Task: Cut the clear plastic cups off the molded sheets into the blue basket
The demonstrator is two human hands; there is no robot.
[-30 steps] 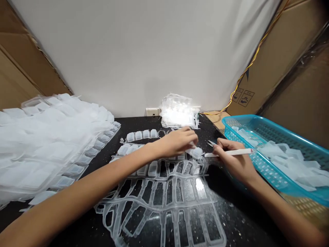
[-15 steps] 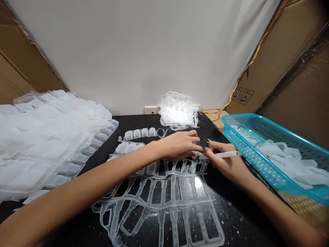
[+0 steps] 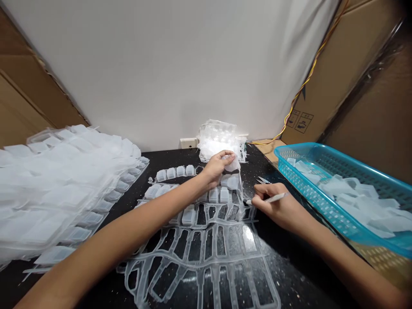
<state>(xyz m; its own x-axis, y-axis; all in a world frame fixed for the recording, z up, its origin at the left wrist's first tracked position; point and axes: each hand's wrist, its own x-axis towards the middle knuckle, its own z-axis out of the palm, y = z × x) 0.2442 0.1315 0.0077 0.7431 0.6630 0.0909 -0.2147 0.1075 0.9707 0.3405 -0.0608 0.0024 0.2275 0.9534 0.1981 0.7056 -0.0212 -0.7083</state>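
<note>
A translucent plastic frame (image 3: 212, 259) with rows of slots lies on the black table; some small plastic pieces (image 3: 189, 213) still sit in its upper left part. My left hand (image 3: 217, 168) pinches a translucent plastic piece (image 3: 232, 163) above the frame's far right part. Just right of it, my right hand (image 3: 273, 201) is closed around a thin pale-handled tool (image 3: 277, 197), its working end low by the frame's upper right corner. A pair of metal tips (image 3: 263, 180) shows beyond the right hand; what they belong to is hidden.
At the left rises a large stack of white plastic sheets (image 3: 64, 180). A pile of clear plastic frames (image 3: 219, 133) stands against the pale wall. The blue basket (image 3: 341, 156) at the right holds several loose white pieces. Cardboard flanks both sides.
My left hand has pulled back and up, now lifting a plastic piece. My right hand has shifted slightly down with the tool. The view has tilted a little.
</note>
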